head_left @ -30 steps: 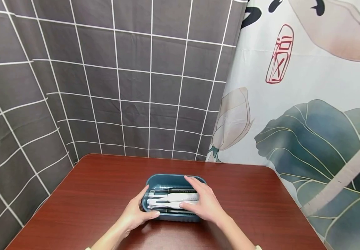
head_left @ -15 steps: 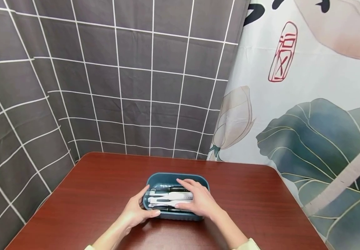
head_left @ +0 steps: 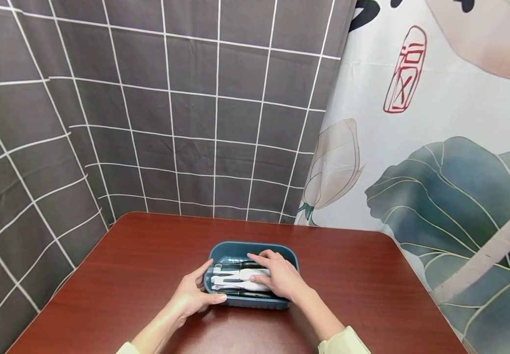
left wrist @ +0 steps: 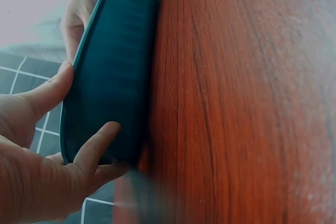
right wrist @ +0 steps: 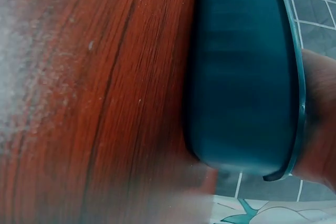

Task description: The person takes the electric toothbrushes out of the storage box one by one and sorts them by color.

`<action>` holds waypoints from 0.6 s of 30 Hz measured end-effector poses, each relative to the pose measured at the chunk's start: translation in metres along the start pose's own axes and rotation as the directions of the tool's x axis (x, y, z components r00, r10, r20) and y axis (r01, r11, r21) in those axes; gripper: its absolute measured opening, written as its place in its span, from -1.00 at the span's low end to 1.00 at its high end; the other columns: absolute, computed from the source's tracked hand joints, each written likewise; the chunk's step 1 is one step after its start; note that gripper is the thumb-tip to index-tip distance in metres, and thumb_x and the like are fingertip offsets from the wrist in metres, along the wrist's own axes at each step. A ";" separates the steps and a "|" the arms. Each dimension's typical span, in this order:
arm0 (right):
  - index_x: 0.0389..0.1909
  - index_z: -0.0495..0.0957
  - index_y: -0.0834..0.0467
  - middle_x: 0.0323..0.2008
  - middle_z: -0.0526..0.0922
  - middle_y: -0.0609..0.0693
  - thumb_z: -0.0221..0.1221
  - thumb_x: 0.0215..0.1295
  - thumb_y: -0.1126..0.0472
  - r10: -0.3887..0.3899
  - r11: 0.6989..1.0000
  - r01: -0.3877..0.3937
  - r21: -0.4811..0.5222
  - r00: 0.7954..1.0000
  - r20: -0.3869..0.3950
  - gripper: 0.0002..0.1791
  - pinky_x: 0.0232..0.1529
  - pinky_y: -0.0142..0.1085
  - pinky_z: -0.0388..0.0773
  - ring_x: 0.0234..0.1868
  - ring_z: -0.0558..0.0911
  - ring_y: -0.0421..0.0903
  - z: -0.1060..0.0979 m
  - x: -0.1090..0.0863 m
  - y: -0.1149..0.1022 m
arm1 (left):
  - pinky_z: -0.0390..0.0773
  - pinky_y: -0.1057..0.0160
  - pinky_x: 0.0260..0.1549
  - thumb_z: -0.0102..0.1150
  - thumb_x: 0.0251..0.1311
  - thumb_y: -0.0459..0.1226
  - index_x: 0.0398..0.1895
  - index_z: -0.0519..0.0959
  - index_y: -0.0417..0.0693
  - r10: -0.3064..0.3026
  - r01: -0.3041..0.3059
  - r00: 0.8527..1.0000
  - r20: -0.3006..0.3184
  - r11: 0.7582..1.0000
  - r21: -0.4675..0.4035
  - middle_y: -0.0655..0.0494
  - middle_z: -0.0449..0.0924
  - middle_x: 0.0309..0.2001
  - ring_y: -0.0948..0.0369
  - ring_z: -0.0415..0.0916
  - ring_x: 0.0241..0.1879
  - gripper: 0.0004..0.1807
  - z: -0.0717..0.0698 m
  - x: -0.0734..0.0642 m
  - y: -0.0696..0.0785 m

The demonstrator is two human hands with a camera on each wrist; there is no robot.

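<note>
A dark blue plastic basket [head_left: 264, 304] stands on the table. Inside lie white brushes [head_left: 248, 286] and black brushes [head_left: 246, 264], long and narrow-necked like electric toothbrushes, heads to the left. My left hand [head_left: 191, 294] grips the basket's left end, thumb on the front rim, fingers around the far side; the left wrist view has its fingertips on the basket wall [left wrist: 115, 77]. Over the right half, my right hand [head_left: 283, 278] reaches in, thumb on a white handle and fingertips spread near the black one. The basket wall [right wrist: 241, 87] hides those fingertips in the right wrist view.
The reddish-brown wooden table [head_left: 157, 250] extends around the basket. A grey curtain [head_left: 193, 123] with white grid lines hangs behind and to the left. On the right hangs a white curtain [head_left: 365, 88] printed with lotus leaves.
My right hand has slid left and inward over the brushes, from the basket's right end, its fingers now bent lower. My left hand keeps its grip. The head view has shifted slightly.
</note>
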State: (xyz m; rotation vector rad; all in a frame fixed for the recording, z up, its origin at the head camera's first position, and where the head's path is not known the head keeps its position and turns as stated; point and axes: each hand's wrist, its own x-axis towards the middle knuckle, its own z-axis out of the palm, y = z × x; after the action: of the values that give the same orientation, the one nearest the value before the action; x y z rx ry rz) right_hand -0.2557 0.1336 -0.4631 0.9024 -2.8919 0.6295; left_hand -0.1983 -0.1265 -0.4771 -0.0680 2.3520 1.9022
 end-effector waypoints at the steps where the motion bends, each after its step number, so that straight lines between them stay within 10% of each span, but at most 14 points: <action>1: 0.43 0.41 -0.13 0.18 0.50 -0.04 0.24 0.35 -0.18 0.002 1.000 -0.002 -0.011 1.000 0.005 -0.35 0.07 -0.01 0.51 0.14 0.49 -0.03 0.000 0.001 0.000 | 0.61 0.19 -0.13 0.68 -0.26 -0.39 0.52 0.26 -0.10 0.002 -0.002 1.000 0.005 1.000 -0.005 -0.34 0.46 0.27 -0.11 0.48 0.22 0.16 0.000 0.000 0.000; 18: 0.36 0.51 -0.12 0.01 0.54 -0.06 0.29 0.32 -0.12 -0.042 0.993 0.050 -0.111 0.996 0.075 -0.41 -0.08 -0.19 0.56 -0.01 0.55 -0.10 0.000 0.017 -0.003 | 0.63 0.15 -0.16 0.65 -0.22 -0.43 0.53 0.22 -0.15 0.004 0.000 0.999 0.050 0.998 -0.068 -0.40 0.39 0.30 -0.16 0.46 0.23 0.14 -0.003 -0.001 0.002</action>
State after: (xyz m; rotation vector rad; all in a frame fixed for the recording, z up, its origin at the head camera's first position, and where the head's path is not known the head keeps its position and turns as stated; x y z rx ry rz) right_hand -0.2681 0.1223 -0.4598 0.9939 -2.9256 0.4331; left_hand -0.1973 -0.1293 -0.4746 -0.0240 2.2570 1.9611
